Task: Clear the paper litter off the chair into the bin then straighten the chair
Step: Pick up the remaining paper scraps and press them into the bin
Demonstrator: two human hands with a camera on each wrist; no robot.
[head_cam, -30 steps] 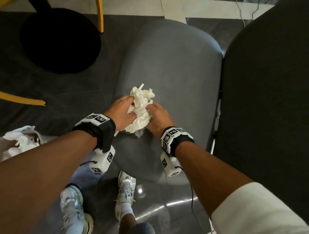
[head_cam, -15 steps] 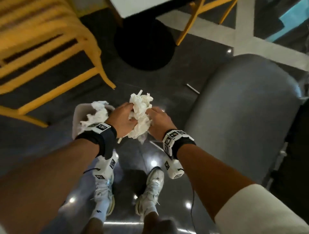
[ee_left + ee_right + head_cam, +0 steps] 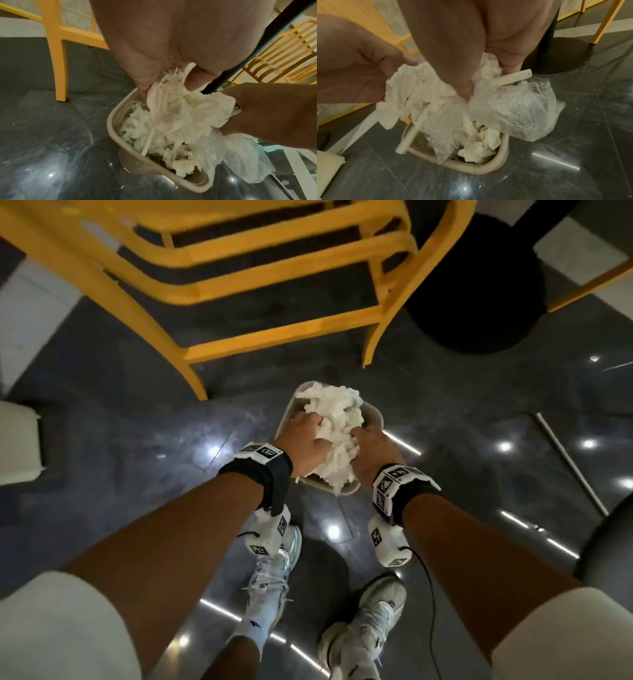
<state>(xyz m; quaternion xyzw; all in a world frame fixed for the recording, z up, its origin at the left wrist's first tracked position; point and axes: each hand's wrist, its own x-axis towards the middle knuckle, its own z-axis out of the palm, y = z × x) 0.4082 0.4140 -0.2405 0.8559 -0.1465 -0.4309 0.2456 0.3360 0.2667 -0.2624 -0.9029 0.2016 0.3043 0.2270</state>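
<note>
I can read no brand or writing; the wrist bands carry only square black-and-white markers. My left hand [image 3: 306, 441] and right hand [image 3: 375, 455] both have fingers curled into the paper wad [image 3: 337, 440], pinching it between them directly above the beige bin [image 3: 118, 136], which already contains white paper.

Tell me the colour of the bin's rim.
Beige, a pale tan; the bin's rim shows best in the left wrist view.
</note>
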